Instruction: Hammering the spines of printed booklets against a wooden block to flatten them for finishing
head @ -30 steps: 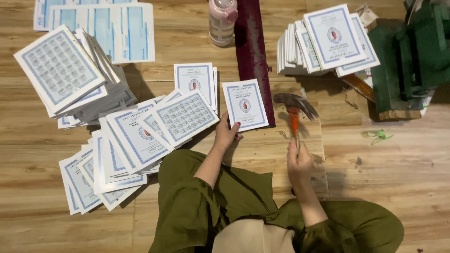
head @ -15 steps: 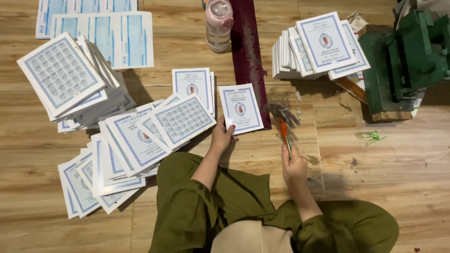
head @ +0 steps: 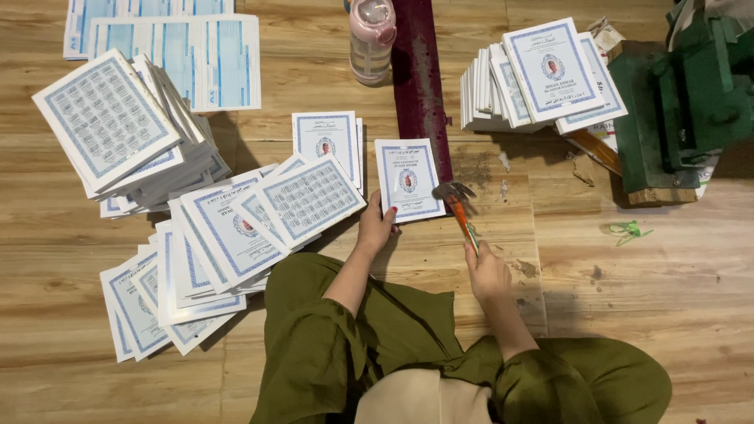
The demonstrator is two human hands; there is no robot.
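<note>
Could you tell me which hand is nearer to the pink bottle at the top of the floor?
Left. The left hand sits below the pink bottle; the right hand, holding the hammer, is lower.

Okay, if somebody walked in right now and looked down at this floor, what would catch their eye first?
Probably the hammer with its orange handle, gripped in the right hand, its head down at the right edge of a small white and blue booklet that the left hand holds flat on the wooden floor. Next, the fanned heaps of matching booklets spread at the left, and the green metal machine at the upper right.
</note>
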